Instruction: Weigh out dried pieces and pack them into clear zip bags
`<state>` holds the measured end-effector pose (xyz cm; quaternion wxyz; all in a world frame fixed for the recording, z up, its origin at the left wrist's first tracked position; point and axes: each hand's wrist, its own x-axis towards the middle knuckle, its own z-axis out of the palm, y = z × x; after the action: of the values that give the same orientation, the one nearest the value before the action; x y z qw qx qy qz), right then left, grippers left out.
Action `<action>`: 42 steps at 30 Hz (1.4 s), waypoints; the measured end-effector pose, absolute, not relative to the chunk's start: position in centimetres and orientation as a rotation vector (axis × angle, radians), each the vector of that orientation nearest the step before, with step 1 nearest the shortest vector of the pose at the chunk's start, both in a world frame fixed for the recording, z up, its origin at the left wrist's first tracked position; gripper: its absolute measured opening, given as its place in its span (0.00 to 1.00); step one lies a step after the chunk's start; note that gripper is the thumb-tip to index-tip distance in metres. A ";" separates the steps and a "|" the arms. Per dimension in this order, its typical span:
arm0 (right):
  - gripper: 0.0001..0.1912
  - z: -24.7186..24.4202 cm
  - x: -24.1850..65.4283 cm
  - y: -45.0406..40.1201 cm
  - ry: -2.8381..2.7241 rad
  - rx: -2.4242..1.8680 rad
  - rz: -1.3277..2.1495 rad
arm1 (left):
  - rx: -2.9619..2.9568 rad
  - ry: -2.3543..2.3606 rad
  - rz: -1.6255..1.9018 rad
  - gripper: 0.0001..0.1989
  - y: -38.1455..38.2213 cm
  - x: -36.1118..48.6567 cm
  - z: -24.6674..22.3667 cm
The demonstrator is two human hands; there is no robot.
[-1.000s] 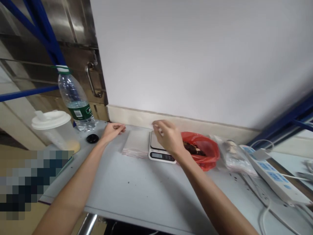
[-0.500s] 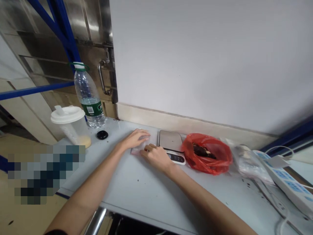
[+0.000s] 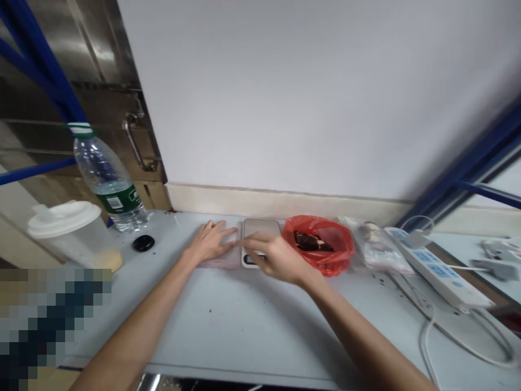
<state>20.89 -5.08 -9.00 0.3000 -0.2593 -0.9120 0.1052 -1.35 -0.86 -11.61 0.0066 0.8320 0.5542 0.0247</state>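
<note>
My left hand lies flat with its fingers spread on a stack of clear plastic bags with a pinkish edge. Just right of the stack is a small kitchen scale with a metal plate and a dark display. My right hand hovers over the scale and partly covers it. Its bent fingers point left towards the bags, smeared by motion, so I cannot make out whether anything is between them. A red plastic bag, rolled open beside the scale, holds dark brown pieces.
At the left stand a large water bottle and a lidded plastic cup, near a round black object. To the right lie a clear bag with contents, a white power strip and loose cables. A wall rises behind the table.
My right hand has moved off the plastic bags to the right, over the scale. My left hand has come down flatter on the bags. The view has turned to the right.
</note>
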 end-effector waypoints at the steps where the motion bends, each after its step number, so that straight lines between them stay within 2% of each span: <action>1: 0.16 -8.4 22.4 -4.8 -2.291 -0.726 0.241 | 2.629 1.740 0.102 0.27 -0.7 -1.4 -11.4; 7: 0.14 -7.9 32.8 -3.2 -1.411 -1.177 -0.060 | 2.862 1.667 0.485 0.22 0.1 0.2 -8.9; 13: 0.14 -10.7 41.5 -3.7 -1.069 -1.598 -0.272 | 2.987 1.097 0.809 0.17 -0.7 7.0 -5.8; 17: 0.17 -12.1 43.2 -4.3 -1.159 -1.829 -0.094 | 2.937 0.823 0.754 0.13 -1.6 12.1 -5.9; 19: 0.15 -12.4 43.1 -4.2 -1.131 -1.879 -0.009 | 2.912 0.741 0.652 0.12 -1.9 13.8 -6.6; 22: 0.10 -12.2 42.5 -3.9 -1.022 -1.872 -0.030 | 2.875 0.696 0.560 0.13 -2.0 15.1 -7.6; 25: 0.11 -11.3 41.7 -3.7 -1.010 -1.796 -0.088 | 2.802 0.701 0.615 0.13 -1.8 15.3 -8.1; 28: 0.15 -10.0 40.0 -4.0 -1.173 -1.504 0.102 | 2.590 0.796 0.918 0.16 -1.1 15.2 -7.8; 30: 0.18 -9.2 38.3 -4.3 -1.328 -1.272 0.380 | 2.361 0.863 1.137 0.22 -0.6 14.9 -7.2; 32: 0.21 -8.6 36.3 -4.6 -1.451 -1.115 0.682 | 2.146 0.839 1.209 0.27 -0.2 14.4 -6.5; 36: 0.23 -8.5 33.3 -4.8 -1.461 -1.012 1.048 | 1.957 0.749 1.099 0.24 0.0 13.3 -5.3; 42: 0.36 -8.7 33.3 -4.6 -1.380 -0.961 1.268 | 1.931 0.981 1.452 0.17 0.6 11.6 -4.7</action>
<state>33.30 -4.57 -8.67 0.4951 -0.3967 -0.5692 0.5231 11.60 0.60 -4.67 0.2638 0.7143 0.3629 0.5371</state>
